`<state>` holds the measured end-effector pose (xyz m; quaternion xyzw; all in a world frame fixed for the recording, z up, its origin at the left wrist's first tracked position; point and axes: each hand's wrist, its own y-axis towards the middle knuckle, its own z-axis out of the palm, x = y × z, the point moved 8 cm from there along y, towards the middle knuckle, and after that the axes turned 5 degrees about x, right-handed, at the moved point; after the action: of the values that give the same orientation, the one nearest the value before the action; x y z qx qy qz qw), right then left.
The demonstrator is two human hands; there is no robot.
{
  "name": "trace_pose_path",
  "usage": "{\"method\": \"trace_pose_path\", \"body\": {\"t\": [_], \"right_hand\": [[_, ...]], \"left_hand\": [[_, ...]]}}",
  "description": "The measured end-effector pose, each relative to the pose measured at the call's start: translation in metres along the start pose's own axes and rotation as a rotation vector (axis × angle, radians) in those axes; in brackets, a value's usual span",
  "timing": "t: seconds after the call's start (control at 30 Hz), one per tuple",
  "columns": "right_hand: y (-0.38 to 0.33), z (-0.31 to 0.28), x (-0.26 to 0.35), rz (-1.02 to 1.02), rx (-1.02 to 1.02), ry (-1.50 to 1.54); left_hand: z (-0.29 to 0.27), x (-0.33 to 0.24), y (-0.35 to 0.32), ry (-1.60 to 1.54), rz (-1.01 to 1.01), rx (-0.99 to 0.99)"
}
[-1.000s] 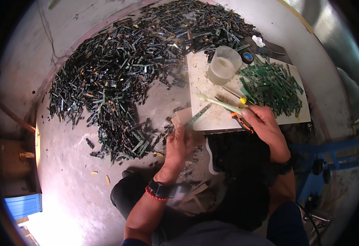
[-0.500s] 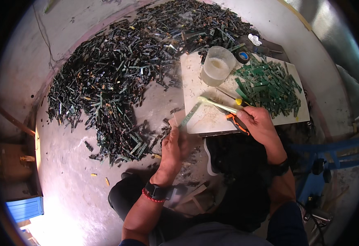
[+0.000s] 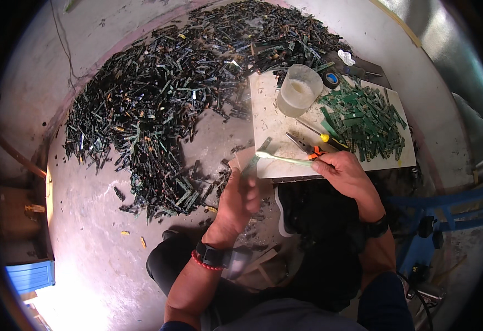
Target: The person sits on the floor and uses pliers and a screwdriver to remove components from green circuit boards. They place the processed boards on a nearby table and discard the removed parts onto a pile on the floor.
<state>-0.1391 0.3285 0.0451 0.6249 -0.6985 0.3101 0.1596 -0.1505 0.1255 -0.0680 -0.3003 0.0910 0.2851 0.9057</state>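
So the left hand [image 3: 240,199] is curled closed around one narrow green circuit-board strip [image 3: 252,165], which sticks up out of the fist and tilts toward the corner of the white square board [image 3: 269,118] that's serving as a work surface. The right hand [image 3: 345,172] is wrapped around the handle end of a pale green toothbrush [image 3: 283,159], gripped tight, with the brush head pointing left and sitting right at the strip the other hand holds. Both hands hover at the near edge of the white board, just beside each other. On the board itself I count one cloudy translucent plastic cup [image 3: 299,90] standing upright near the far-left corner, one pair of pliers with orange-and-black handles [image 3: 308,147], and one screwdriver with a yellow-and-black handle [image 3: 324,136] lying just beside the pliers, both right above the right hand. The right half of the board carries a heap of green circuit-board pieces [image 3: 365,118], too many to count. There's also one small round blue-rimmed lid [image 3: 331,79] next to the cup. Out on the grey concrete floor [image 3: 98,231], a huge crescent-shaped pile of dark circuit strips [image 3: 164,105] wraps around the left and far sides, hundreds at least, no way to get a number. The left wrist wears one black watch [image 3: 215,256] and one red bead bracelet [image 3: 204,262].
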Motion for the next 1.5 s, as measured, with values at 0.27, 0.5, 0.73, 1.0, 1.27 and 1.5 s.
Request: {"method": "trace_pose_path", "body": {"t": [0.27, 0.5, 0.73, 1.0, 1.27, 1.5], "right_hand": [[0.005, -0.003, -0.014, 0.008, 0.035, 0.118], [0.004, 0.000, -0.021, -0.004, 0.130, 0.175], [0.004, -0.002, -0.014, -0.028, 0.127, 0.124], [0.005, -0.008, -0.021, 0.005, 0.093, 0.170], [0.000, -0.020, -0.017, -0.009, -0.017, 0.246], [0.003, -0.020, -0.023, -0.055, -0.009, 0.205]], "left_hand": [[0.003, 0.001, 0.001, -0.014, -0.018, 0.084], [0.006, 0.001, 0.001, -0.035, -0.009, 0.106], [0.004, 0.001, 0.004, -0.074, -0.022, 0.102], [0.005, 0.003, 0.004, -0.081, -0.022, 0.089], [0.005, 0.001, 0.005, -0.086, 0.003, 0.127], [0.007, -0.002, 0.000, -0.020, 0.021, 0.066]]}}
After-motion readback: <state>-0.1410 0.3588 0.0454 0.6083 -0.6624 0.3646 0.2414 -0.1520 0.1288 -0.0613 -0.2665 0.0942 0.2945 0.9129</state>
